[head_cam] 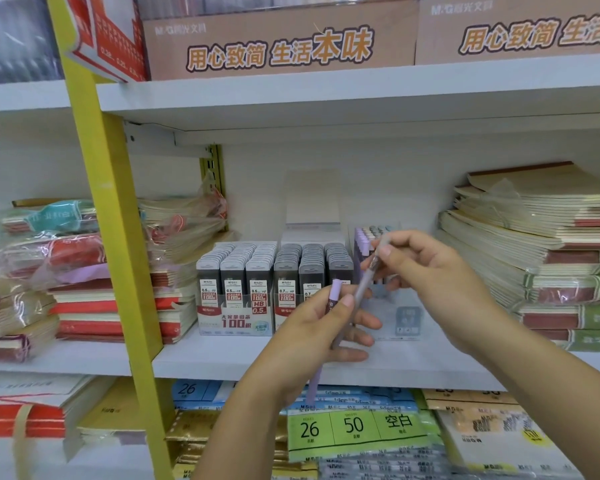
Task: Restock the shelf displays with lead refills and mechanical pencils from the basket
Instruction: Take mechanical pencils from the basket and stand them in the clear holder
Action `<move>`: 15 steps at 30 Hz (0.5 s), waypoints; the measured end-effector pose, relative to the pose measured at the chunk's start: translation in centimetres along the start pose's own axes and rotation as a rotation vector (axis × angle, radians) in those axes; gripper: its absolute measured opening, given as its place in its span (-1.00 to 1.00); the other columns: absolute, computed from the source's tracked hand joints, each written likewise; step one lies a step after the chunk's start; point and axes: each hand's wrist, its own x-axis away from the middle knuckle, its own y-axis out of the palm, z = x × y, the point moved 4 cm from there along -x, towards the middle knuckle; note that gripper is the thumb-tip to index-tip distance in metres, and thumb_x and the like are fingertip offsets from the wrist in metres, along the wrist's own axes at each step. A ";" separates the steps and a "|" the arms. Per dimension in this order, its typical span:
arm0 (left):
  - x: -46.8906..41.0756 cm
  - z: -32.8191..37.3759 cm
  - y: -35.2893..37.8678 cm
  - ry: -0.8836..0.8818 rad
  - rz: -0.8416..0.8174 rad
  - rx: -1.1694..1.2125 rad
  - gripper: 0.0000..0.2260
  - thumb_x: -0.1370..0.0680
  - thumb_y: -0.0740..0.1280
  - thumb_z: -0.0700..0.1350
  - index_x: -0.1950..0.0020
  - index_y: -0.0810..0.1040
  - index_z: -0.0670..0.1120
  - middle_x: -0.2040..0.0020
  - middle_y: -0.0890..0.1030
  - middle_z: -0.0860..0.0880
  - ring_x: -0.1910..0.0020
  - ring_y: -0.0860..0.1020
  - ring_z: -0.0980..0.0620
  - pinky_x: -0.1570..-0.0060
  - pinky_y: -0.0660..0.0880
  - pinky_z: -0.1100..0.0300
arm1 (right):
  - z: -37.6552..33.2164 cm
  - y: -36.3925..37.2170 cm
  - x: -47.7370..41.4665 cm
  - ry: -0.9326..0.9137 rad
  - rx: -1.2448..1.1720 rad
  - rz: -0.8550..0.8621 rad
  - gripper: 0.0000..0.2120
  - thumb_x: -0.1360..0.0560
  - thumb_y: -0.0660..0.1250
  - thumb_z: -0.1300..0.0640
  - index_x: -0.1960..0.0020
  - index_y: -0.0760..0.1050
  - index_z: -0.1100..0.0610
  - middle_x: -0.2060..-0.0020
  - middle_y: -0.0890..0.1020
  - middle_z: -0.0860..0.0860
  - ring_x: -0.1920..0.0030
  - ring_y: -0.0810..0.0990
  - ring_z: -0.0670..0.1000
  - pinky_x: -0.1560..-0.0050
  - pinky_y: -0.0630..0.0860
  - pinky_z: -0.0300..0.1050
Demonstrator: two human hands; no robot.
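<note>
- The left hand (321, 327) is raised in front of the middle shelf (222, 358). Its grip is clamped round a lilac mechanical pencil (335, 292), with the thumb across the barrel and the fingers curled behind it.
- That pencil stands nearly upright. Its cap end shows above the thumb and its lower end below the hand, in front of the shelf edge.
- The right hand (430, 271) is just right of the left and a little higher. Its grip is pinched together on the upper end of a grey mechanical pencil (365, 284).
- The grey pencil slants down to the left, and its lower end is near the left thumb. Whether it touches the lilac pencil cannot be told.
- Behind the hands on the shelf stand clear displays of lead refills (234, 271), labelled 0.5 on the left and 0.7 on the right.
- Just right of them is a clear pencil display (362, 237), partly hidden by the right hand. It holds upright pencils with lilac and grey caps.
- Stacked notebooks (534, 258) fill the right end of the shelf.
- Wrapped notebooks (66, 268) lie left of a yellow upright (118, 237).
- Brown cartons (281, 43) sit on the shelf above.
</note>
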 end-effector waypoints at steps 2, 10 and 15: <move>0.1 -0.2 -0.2 -0.016 0.019 -0.073 -0.79 -0.69 0.19 0.00 -0.24 0.57 0.06 0.13 0.69 0.01 0.31 0.55 0.10 0.27 0.60 0.17 | -0.4 -0.7 -0.4 -0.005 -0.059 0.035 -0.91 -0.58 0.27 0.22 -0.01 0.55 0.14 0.24 0.71 -0.01 0.27 0.65 -0.06 0.29 0.57 -0.26; -0.6 -0.7 -0.7 -0.003 0.111 -0.137 -0.79 -0.69 0.17 0.07 -0.08 0.59 0.09 0.30 0.57 0.14 0.49 0.27 0.19 0.50 0.24 0.33 | -2.2 -3.5 -1.9 -0.163 -0.057 0.146 -0.87 -0.57 0.27 0.31 -0.02 0.49 0.10 0.19 0.72 0.07 0.20 0.70 0.03 0.31 0.59 -0.23; -1.1 -1.5 -1.7 -0.018 0.168 -0.087 -0.78 -0.70 0.17 0.01 -0.10 0.62 0.16 0.25 0.59 0.08 0.43 0.29 0.13 0.45 0.28 0.30 | -2.7 -5.4 -3.3 -0.285 0.230 0.145 -0.76 -0.57 0.28 0.28 0.02 0.45 -0.08 0.18 0.69 0.03 0.13 0.68 -0.01 0.20 0.57 -0.12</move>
